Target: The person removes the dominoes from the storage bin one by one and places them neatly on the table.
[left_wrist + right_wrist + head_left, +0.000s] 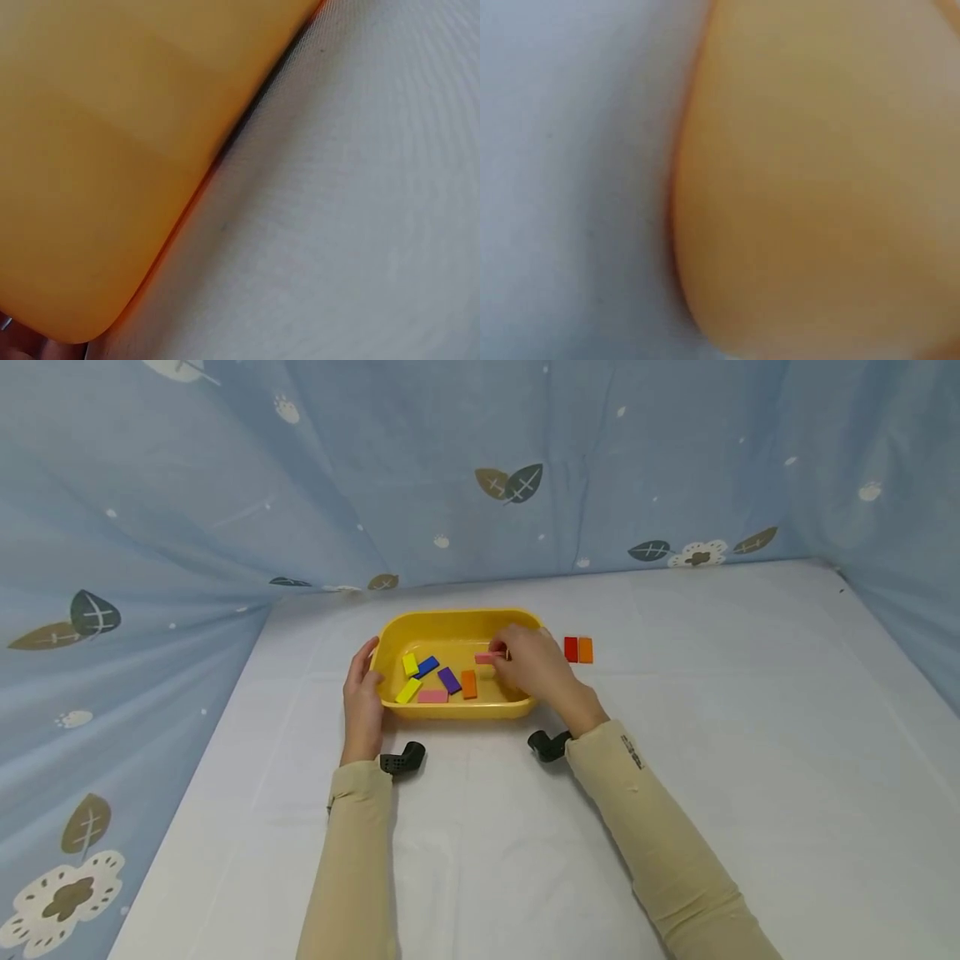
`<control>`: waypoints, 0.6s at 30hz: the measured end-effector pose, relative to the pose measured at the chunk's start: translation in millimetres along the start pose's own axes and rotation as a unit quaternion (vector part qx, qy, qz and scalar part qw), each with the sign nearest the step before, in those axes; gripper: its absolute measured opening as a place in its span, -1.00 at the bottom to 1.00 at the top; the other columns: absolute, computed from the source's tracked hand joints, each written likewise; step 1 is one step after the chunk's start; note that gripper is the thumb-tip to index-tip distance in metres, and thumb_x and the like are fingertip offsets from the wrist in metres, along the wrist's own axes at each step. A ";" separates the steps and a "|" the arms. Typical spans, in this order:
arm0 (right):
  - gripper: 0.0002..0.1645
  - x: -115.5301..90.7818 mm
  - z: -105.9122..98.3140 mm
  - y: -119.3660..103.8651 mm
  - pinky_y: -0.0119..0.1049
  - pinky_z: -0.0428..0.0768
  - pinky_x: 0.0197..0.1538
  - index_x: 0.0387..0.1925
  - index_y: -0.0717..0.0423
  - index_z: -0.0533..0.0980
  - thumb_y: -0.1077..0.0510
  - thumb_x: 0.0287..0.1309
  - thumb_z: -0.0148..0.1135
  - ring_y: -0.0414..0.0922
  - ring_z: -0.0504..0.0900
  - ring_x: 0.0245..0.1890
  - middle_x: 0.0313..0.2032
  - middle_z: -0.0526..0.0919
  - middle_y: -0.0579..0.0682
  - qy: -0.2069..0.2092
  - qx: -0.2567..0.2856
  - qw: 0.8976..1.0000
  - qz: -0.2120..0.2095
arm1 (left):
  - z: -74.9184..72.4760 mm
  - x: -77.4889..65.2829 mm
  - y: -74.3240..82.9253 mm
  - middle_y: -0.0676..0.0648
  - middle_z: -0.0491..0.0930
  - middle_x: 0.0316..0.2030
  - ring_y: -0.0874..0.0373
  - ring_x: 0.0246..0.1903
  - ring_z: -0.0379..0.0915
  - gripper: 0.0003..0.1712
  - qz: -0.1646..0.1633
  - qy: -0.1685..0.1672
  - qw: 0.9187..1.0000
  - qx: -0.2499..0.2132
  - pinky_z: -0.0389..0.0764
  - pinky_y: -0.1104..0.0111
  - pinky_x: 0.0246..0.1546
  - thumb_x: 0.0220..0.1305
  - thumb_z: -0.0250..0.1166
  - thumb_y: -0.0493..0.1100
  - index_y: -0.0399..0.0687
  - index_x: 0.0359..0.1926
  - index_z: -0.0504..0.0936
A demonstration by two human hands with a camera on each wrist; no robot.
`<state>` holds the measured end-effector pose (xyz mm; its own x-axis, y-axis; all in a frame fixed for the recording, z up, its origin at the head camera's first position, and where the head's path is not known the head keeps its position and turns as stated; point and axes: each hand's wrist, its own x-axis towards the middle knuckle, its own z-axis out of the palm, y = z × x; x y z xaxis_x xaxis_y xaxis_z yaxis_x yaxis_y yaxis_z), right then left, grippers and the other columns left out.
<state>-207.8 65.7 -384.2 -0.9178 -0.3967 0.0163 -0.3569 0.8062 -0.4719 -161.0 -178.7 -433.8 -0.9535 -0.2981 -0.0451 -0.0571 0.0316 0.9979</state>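
A yellow plastic basin (457,711) stands on the white cloth, with several small coloured blocks inside. At its left end my left hand (363,706) grips the wall, the thumb at the rim and the other fingers outside. Over the basin's right side, my right hand (536,668) pinches a pink block (486,657) between thumb and fingers. Below it lie an orange block (469,684) and a purple block (449,680). Farther left are another pink block (432,696), a blue block (427,667) and two yellow blocks (408,691). Both wrist views mostly show the basin's outer wall (112,187).
A red block (571,649) and an orange block (586,650) lie side by side on the white cloth (712,735), right of the basin. A blue patterned curtain (420,460) hangs behind and along the sides. Black wrist cameras (406,759) jut out near both wrists.
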 end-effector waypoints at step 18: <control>-0.54 -10.0 -45.9 48.5 -0.29 0.52 -0.33 0.15 -0.20 0.34 0.00 0.19 0.03 -0.11 0.45 -0.31 -0.20 0.41 -0.07 0.079 0.187 0.977 0.071 | 0.9 -1.2 2.4 0.17 0.20 0.20 0.20 0.14 0.16 -0.41 0.000 -0.001 1.000 -0.004 0.23 0.31 0.15 0.21 -0.22 -0.27 0.39 0.19 0.30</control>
<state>-223.9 129.0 -366.8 -0.9796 -0.1949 0.0494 -0.1620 0.6197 -0.7679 -160.3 -177.4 -431.4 -0.9542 -0.2957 -0.0450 -0.0547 0.0247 0.9982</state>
